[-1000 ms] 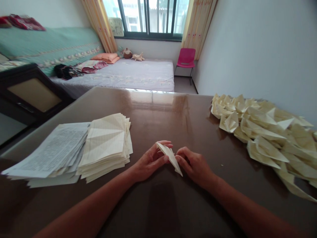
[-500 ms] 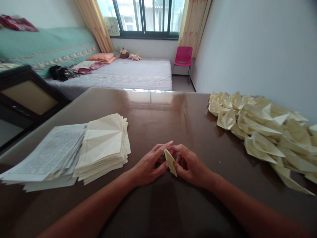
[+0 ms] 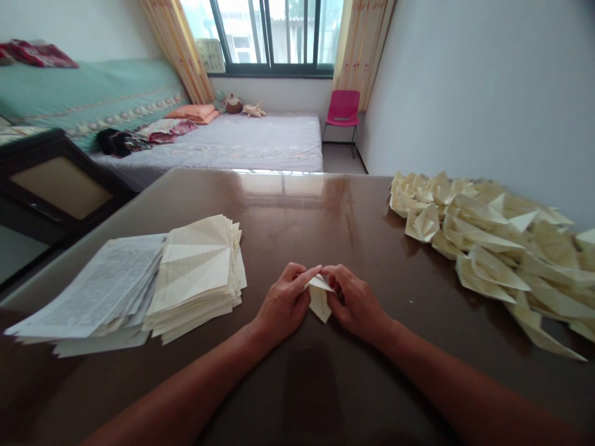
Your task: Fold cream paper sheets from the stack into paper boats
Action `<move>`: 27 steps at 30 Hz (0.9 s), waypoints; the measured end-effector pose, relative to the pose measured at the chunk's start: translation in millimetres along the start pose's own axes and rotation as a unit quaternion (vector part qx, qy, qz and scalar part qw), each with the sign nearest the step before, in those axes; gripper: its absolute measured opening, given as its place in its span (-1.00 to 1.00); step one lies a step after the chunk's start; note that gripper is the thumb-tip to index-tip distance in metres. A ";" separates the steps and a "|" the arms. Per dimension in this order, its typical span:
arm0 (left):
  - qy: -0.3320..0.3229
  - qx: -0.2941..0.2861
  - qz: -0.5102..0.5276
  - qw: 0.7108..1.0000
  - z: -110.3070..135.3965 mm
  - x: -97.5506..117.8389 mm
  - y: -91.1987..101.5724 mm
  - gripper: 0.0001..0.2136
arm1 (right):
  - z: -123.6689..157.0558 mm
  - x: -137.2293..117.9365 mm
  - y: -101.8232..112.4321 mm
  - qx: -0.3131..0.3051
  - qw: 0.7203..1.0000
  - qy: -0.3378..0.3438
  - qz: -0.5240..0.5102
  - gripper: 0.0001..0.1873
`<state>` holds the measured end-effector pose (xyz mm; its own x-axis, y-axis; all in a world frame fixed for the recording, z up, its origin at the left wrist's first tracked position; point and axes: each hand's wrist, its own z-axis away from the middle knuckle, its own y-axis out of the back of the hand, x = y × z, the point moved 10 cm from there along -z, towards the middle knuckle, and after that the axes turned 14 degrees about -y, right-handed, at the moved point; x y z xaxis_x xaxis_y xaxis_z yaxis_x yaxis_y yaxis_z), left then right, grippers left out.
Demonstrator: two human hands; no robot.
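A small folded piece of cream paper sits between my two hands, just above the brown table. My left hand pinches its left side with thumb and fingers closed. My right hand grips its right side, fingers curled onto the paper. To the left lies a stack of creased cream sheets, beside a stack of printed pages. A heap of finished folded paper shapes covers the table's right side.
Beyond the table stands a bed with a grey cover, clothes and soft toys. A pink chair is by the window. A dark cabinet stands at the left. A white wall runs along the right.
The long pointed paper has been folded shorter between my hands. Both hands have closed in on it and come nearer to each other.
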<state>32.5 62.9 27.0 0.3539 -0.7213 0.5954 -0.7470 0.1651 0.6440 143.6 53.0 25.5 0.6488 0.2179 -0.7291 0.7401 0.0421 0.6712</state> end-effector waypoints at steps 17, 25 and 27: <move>0.001 -0.072 -0.070 0.995 0.9 -12.3 -6.3 -0.84 | -12.2 16.5 6.3 0.014 0.993 -0.036 0.109 -0.82; -0.125 -0.172 -0.134 0.968 2.6 14.0 -11.6 -0.82 | -5.8 6.1 5.9 -0.021 0.987 0.054 0.149 -0.67; -0.144 -0.178 -0.161 0.960 3.3 17.9 -12.2 -0.81 | -2.9 -0.6 3.1 -0.023 0.976 0.095 0.196 -0.68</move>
<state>46.1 45.8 28.3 0.3248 -0.9213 0.2136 -0.3678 0.0850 0.9260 145.1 55.9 28.4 0.8329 0.4027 -0.3796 0.4296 -0.0381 0.9022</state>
